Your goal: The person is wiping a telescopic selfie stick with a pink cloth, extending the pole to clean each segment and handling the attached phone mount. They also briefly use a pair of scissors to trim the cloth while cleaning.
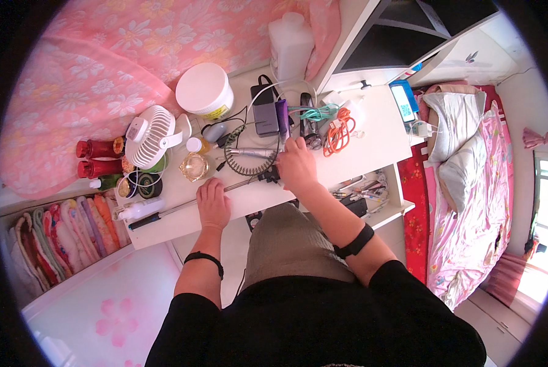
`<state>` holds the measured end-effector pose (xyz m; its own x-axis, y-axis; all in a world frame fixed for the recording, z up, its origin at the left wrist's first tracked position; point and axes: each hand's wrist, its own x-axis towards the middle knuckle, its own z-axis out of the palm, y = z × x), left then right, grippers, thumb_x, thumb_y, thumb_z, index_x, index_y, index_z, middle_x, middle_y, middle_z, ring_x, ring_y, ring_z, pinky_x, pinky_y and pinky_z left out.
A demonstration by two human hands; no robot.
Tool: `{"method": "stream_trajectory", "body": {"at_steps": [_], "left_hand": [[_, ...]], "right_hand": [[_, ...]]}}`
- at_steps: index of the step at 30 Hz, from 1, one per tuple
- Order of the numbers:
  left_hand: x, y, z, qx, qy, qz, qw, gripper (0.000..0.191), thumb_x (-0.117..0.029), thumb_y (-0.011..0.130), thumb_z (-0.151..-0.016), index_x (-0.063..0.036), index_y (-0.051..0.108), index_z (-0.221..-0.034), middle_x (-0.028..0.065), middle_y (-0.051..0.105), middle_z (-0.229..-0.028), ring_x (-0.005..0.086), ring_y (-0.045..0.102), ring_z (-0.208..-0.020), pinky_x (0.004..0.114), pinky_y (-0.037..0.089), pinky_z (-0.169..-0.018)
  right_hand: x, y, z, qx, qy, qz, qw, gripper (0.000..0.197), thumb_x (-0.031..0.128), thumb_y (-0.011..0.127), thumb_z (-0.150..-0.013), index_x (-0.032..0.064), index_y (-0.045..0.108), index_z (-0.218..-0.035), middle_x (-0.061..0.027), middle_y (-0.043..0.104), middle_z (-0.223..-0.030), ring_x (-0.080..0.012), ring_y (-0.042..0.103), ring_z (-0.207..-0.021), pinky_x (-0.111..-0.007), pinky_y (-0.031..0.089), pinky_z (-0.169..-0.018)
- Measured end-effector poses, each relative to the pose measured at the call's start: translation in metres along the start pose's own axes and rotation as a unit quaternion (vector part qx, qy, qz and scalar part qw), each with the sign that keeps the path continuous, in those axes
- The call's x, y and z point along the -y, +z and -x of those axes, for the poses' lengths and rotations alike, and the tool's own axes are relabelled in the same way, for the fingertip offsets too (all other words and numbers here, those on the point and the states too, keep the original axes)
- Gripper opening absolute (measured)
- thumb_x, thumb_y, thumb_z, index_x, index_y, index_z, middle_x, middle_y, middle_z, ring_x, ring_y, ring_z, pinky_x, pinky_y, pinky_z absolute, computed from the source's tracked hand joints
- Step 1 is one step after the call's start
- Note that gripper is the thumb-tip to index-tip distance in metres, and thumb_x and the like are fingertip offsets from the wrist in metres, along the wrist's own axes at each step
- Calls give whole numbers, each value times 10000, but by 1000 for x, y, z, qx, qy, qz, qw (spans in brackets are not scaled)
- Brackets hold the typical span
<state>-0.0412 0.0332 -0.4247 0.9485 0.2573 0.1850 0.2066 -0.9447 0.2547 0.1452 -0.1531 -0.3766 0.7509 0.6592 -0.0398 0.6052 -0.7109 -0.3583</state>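
My left hand (213,204) lies on the front part of a white desk (251,199), fingers bent, over a thin metal rod (177,208). This rod has a dark handle (144,221) at its left end and reaches toward a black clamp-like piece (269,175). My right hand (297,166) is beside that piece, fingertips at the lower end of a purple box-like object (282,118); whether they grip it is hidden. A toothed, dark headband (230,160) and a silver pen-shaped tool (251,152) lie just left of my right hand.
Behind stand a white lidded tub (205,91), a small white fan (150,137) and a dark power bank (265,112). Orange (340,133) and teal cables (319,112) lie coiled at right. An open drawer (365,195) with small tools juts out below the desk's right front edge.
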Motion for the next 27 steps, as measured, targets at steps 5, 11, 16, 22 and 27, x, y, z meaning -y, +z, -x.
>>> {"method": "stream_trajectory", "body": {"at_steps": [5, 11, 16, 22, 27], "left_hand": [[-2, 0, -2, -6, 2, -3, 1000, 296, -74, 585, -725, -55, 530, -1015, 93, 509, -1188, 288, 465, -1185, 458, 340, -1024], [3, 3, 2, -14, 1, -6, 1000, 296, -76, 581, -724, -62, 527, -1015, 94, 508, -1191, 289, 466, -1184, 456, 338, -1023], [2, 1, 2, 7, -9, 10, 1000, 297, -74, 549, -731, -45, 514, -1024, 122, 507, -1196, 332, 458, -1178, 483, 333, -1017], [1, 1, 2, 0, -10, 14, 1000, 292, -83, 546, -746, -40, 509, -1033, 132, 502, -1221, 343, 456, -1182, 493, 328, -1026], [4, 1, 6, -7, -10, -8, 1000, 309, -110, 560, -754, -49, 532, -1056, 114, 503, -1229, 315, 461, -1186, 467, 327, -1043]], "right_hand": [[-5, 0, -2, -6, -15, 6, 1000, 111, 134, 634, -720, 79, 728, -741, -83, 573, -1010, -269, 492, -1045, -350, 460, -848], [-5, -5, 1, -16, -23, 96, 995, 115, 135, 635, -711, 75, 725, -750, -77, 572, -1016, -249, 474, -1054, -323, 423, -878], [-1, -3, 2, 7, -34, 106, 994, 139, 129, 627, -718, 46, 720, -781, -69, 573, -1023, -246, 476, -1056, -325, 424, -877], [-5, 8, 1, -3, -49, 34, 998, 128, 134, 630, -720, 54, 720, -762, -57, 573, -1031, -239, 487, -1041, -336, 422, -879], [-3, -11, 1, -1, -19, 95, 995, 152, 154, 737, -635, 58, 715, -751, -73, 545, -1005, -269, 466, -1035, -359, 428, -884]]}}
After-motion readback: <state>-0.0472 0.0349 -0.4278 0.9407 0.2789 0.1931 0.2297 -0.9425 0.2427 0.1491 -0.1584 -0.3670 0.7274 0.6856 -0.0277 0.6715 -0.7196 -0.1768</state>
